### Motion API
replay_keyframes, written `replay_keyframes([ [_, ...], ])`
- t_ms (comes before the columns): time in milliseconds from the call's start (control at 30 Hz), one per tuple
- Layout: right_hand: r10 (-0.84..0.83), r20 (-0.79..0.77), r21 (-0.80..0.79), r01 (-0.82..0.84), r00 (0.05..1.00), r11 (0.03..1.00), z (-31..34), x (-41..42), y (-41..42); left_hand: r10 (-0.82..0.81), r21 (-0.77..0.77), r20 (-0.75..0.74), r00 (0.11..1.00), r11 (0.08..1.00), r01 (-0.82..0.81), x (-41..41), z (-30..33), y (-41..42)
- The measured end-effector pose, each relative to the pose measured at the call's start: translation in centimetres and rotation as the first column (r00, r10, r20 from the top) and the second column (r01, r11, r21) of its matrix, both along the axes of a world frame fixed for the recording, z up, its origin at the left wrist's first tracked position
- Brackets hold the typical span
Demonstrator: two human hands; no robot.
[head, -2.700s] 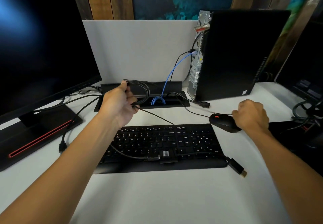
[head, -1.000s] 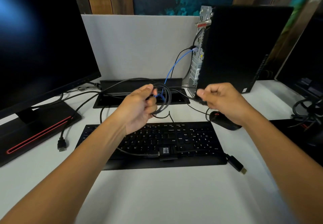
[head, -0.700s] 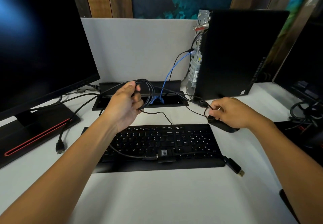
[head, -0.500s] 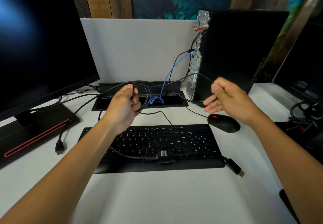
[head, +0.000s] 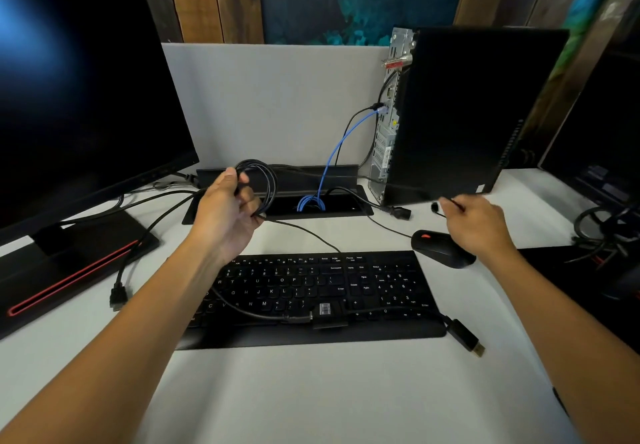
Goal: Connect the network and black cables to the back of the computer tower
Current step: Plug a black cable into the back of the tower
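Note:
A black computer tower (head: 485,114) stands at the back right, its metal back panel (head: 387,138) facing left. A blue network cable (head: 332,156) runs from the desk cable box up into that panel, with a black cable plugged in beside it. My left hand (head: 225,218) is shut on a coil of black cable (head: 265,180) held above the box. My right hand (head: 479,225) hovers over the mouse, pinching a thin black cable (head: 446,203) in front of the tower's base. A black power plug (head: 401,213) lies loose by the tower.
A black keyboard (head: 311,287) lies in front with a cable draped across it, ending in a plug (head: 467,341). There is a black mouse (head: 438,248), a large monitor (head: 76,97) on the left, a loose HDMI plug (head: 117,296), an open cable box (head: 346,208), and a grey partition behind.
My right hand has moved right and a little down from the tower's lower back corner to above the mouse, drawing the thin cable with it. My left hand keeps the coil almost still.

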State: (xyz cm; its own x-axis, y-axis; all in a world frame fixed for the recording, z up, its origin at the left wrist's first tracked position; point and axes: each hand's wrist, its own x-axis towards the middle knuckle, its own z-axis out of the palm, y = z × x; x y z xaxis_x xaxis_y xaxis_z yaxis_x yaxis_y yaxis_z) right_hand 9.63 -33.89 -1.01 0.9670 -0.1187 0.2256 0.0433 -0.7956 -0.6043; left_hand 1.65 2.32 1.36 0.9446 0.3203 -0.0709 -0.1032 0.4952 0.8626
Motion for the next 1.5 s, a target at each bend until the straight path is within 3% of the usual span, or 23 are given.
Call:
replay_keyframes([
  [133,0.020,-0.077,-0.056,-0.024,0.997,0.998,-0.7,0.3,-0.5,-0.002,0.008,-0.016,1.000,1.000,0.002,0.0,-0.4,-0.2],
  [233,0.059,-0.007,0.172,-0.057,0.998,0.984,0.6,-0.6,0.8,-0.008,0.041,-0.019,1.000,0.999,0.008,-0.2,-0.5,-0.7],
  [333,0.156,0.068,0.387,-0.171,0.985,0.906,2.5,-1.3,2.0,-0.027,0.076,-0.019,0.999,0.997,0.028,-0.2,-0.7,-1.4],
  [400,0.287,0.101,0.564,-0.292,0.953,0.773,4.2,-2.2,2.8,-0.040,0.096,-0.024,0.999,0.995,0.042,-0.3,-0.9,-1.8],
  [533,0.470,0.240,0.848,-0.419,0.849,0.325,7.6,-5.0,5.5,-0.075,0.085,-0.037,0.997,0.993,0.078,-0.7,-1.1,-2.7],
  [633,0.471,0.320,0.878,-0.443,0.822,0.178,8.2,-6.9,8.3,-0.112,0.072,-0.035,0.993,0.991,0.115,-1.2,-0.9,-4.0],
  [700,0.443,0.361,0.852,-0.483,0.821,0.200,8.0,-7.7,9.6,-0.136,0.088,-0.034,0.990,0.986,0.139,-1.5,-0.5,-5.1],
  [900,0.341,0.497,0.646,-0.603,0.797,0.468,6.7,-9.1,11.3,-0.154,0.114,-0.058,0.986,0.981,0.160,-2.6,0.2,-7.9],
  [1067,0.335,0.597,0.496,-0.664,0.729,0.560,6.0,-9.5,11.7,-0.106,0.185,-0.049,0.993,0.976,0.113,-3.1,-0.1,-8.9],
  [1267,0.321,0.664,0.418,-0.691,0.675,0.589,5.1,-10.0,12.1,0.037,0.336,-0.010,0.999,0.941,-0.032,-2.7,-0.8,-8.6],
  [1500,0.342,0.677,0.372,-0.704,0.652,0.605,4.2,-9.5,12.3,0.026,0.264,0.017,1.000,0.964,-0.030,-2.6,-0.4,-8.7],
])
